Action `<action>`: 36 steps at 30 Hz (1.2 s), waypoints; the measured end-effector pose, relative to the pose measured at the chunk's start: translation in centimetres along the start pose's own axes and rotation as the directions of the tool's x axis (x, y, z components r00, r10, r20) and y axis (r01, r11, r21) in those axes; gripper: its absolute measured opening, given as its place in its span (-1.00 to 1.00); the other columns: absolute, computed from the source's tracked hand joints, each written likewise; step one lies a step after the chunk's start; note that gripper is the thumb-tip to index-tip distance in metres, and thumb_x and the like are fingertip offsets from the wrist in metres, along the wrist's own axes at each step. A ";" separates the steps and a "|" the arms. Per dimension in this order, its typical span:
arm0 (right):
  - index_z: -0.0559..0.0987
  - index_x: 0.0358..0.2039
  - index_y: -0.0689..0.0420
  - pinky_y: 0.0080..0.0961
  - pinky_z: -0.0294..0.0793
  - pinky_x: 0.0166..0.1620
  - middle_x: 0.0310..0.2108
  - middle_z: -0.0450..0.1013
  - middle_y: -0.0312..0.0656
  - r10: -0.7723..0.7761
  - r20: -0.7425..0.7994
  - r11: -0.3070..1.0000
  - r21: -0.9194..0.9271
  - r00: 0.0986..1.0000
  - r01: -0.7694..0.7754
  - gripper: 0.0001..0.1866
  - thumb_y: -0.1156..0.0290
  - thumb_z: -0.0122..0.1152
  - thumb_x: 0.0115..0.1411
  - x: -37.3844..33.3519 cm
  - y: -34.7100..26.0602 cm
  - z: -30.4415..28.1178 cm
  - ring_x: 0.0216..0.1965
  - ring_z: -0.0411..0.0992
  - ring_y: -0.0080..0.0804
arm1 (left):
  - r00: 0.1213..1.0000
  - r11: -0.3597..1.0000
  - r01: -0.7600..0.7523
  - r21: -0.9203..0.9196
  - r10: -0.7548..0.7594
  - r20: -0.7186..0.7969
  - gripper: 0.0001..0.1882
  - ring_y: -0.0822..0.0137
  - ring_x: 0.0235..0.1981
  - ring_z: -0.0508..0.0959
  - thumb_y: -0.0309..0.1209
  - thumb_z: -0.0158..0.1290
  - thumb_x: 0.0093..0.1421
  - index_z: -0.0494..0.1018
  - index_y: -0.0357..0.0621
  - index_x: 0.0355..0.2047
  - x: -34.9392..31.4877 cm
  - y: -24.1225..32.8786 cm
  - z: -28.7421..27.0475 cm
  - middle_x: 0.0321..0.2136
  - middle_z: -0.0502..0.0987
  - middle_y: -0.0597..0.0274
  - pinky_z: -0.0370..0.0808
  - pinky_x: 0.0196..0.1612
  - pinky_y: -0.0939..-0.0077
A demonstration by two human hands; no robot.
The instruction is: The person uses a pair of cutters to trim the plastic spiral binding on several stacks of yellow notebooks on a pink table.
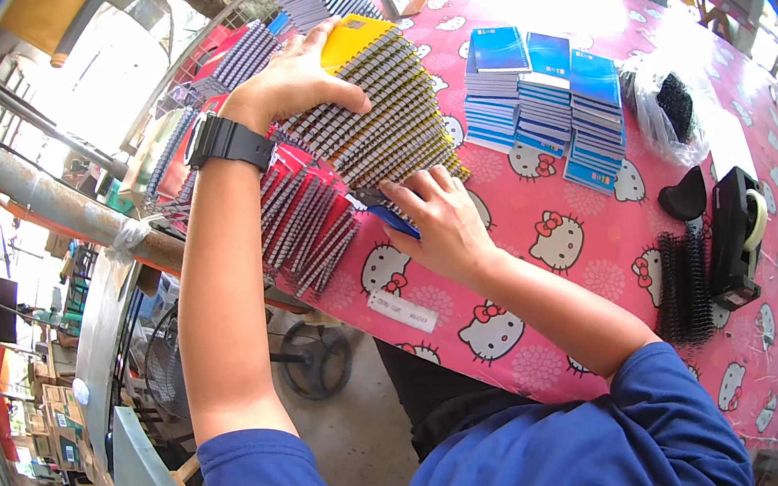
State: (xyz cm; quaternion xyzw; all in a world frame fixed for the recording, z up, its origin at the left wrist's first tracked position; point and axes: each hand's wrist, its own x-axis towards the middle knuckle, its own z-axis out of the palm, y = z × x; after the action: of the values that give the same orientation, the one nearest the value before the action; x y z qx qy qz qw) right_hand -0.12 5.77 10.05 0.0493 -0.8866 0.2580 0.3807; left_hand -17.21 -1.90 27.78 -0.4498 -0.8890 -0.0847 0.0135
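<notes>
Head view: yellow-topped spiral notebook stack (391, 110), just far-left of right hand (448, 223). Runs far to near, near end nearest right hand, closed round blue-handled tool (394, 220). Left hand (294, 80): spread across far-left side, thumb over coils.

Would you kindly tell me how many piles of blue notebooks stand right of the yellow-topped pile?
3: left pile, middle pile and right pile, side by side on the pink table.

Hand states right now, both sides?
Left hand: open, spread against the yellow-topped stack of spiral notebooks; not visibly closed around anything.
Right hand: closed, holding a blue-handled tool at the stack's near end.
</notes>
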 end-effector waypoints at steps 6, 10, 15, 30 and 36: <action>0.52 -0.19 0.21 -0.48 0.39 -0.35 -0.37 0.52 -0.17 0.168 0.800 0.028 0.580 0.576 -0.814 -0.59 0.16 0.18 0.07 1.2 2.2 -0.9 -0.38 0.44 -0.45 | 0.999 1.000 0.012 -0.023 -0.011 0.032 0.19 0.02 0.28 0.03 0.00 0.25 -0.35 -0.05 -0.17 0.28 0.0 0.2 -0.2 0.22 0.08 -0.15 -0.02 0.28 0.31; 0.48 -0.06 0.09 -0.31 0.31 -0.15 -0.25 0.38 -0.14 0.055 0.079 0.997 0.041 0.995 -0.058 -0.47 0.18 0.27 -0.07 -0.6 0.7 -0.7 -0.17 0.32 -0.24 | 1.000 1.000 0.010 0.010 -0.010 -0.012 0.19 0.01 0.28 0.04 0.00 0.24 -0.35 -0.05 -0.16 0.28 -0.1 -0.2 0.1 0.22 0.09 -0.15 -0.02 0.29 0.30; 0.44 -0.01 0.03 -0.24 0.26 -0.10 -0.26 0.31 -0.14 0.018 0.063 1.000 -0.009 0.998 -0.018 -0.38 0.19 0.32 -0.15 -1.1 0.9 -0.2 -0.14 0.24 -0.18 | 1.000 1.000 -0.009 -0.002 0.009 0.001 0.20 0.00 0.29 0.01 0.00 0.23 -0.36 -0.05 -0.14 0.28 -0.1 0.1 -0.1 0.25 0.05 -0.07 -0.05 0.30 0.26; 0.42 0.00 0.07 -0.27 0.26 -0.06 -0.24 0.31 -0.17 0.072 0.102 0.997 -0.009 0.992 -0.072 -0.40 0.27 0.30 -0.13 -1.6 0.8 -0.1 -0.14 0.24 -0.16 | 1.000 1.000 -0.005 -0.018 0.005 0.011 0.19 0.05 0.29 0.02 0.01 0.23 -0.36 -0.03 -0.16 0.28 0.0 0.1 -0.2 0.25 0.04 -0.09 -0.03 0.30 0.30; 0.54 -0.19 0.19 -0.50 0.36 -0.26 -0.33 0.45 -0.13 0.333 0.470 0.607 0.556 0.817 -0.567 -0.56 0.17 0.29 -0.02 -1.2 1.1 -0.4 -0.31 0.41 -0.37 | 1.000 1.000 0.004 -0.027 -0.003 0.022 0.19 0.04 0.29 0.01 0.02 0.23 -0.34 -0.04 -0.19 0.27 -0.2 -0.3 -0.2 0.25 0.03 -0.09 -0.03 0.30 0.31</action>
State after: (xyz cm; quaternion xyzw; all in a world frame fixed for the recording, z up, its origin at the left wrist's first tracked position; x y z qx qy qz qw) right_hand 0.65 6.77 8.99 -0.0032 -0.7624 0.6379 0.1085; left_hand -17.33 -2.21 27.91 -0.4493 -0.8886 -0.0920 -0.0024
